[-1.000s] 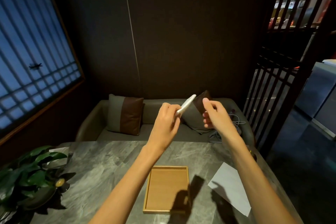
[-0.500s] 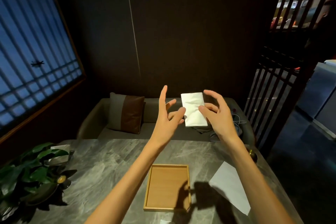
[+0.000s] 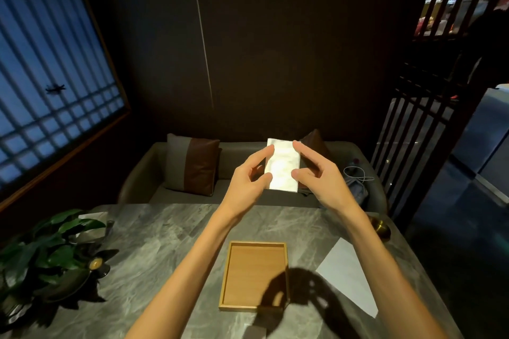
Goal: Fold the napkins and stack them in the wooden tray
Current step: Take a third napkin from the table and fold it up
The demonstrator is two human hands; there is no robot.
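Note:
A folded white napkin is held upright in the air above the far side of the table, its flat face toward me. My left hand pinches its left edge and my right hand pinches its right edge, thumb and forefinger on each side. Below my forearms an empty wooden tray lies flat on the marble table. A second white napkin lies spread flat on the table to the right of the tray.
A potted green plant stands at the table's left edge. A small brass bowl sits at the far right corner. Behind the table is a grey sofa with cushions and a white cable.
The napkin went from edge-on in my left hand to facing me flat. Both hands now grip its side edges, and it sits a little lower and steadier than half a second ago.

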